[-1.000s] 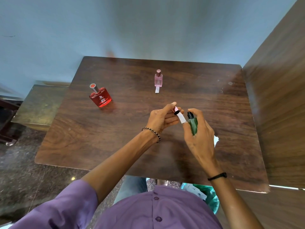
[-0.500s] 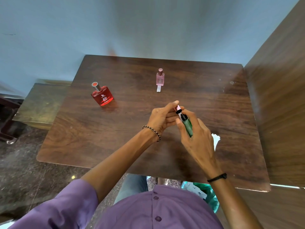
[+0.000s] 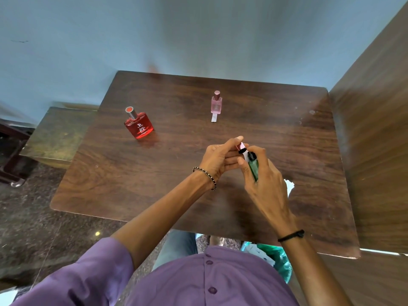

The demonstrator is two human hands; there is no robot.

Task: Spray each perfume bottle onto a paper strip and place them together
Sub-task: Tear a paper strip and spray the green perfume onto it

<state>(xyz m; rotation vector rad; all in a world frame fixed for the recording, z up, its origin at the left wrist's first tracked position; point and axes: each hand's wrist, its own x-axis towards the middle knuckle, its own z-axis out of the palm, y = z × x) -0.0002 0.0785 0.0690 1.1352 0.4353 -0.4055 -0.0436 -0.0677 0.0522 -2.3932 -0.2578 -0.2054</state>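
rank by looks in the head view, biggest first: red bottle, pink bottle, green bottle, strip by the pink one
1. red bottle
2. pink bottle and green bottle, unranked: the green one is nearer and half hidden by the right hand
3. paper strip

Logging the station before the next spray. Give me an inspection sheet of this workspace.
Surface: dark wooden table, pale marks near its far right corner.
Job's things: squat red glass perfume bottle upright at left; slim pink glass perfume bottle upright at the far middle, white paper strip at its base; slim green perfume bottle in hand.
Clutter: white paper scraps beside the right hand.
Grippers: left hand pinches a second paper strip and a pink cap; right hand grips the green bottle.
Cables: nothing seen.
Surroundings: blue wall, low side table, wooden panel, green plastic bag under the table.
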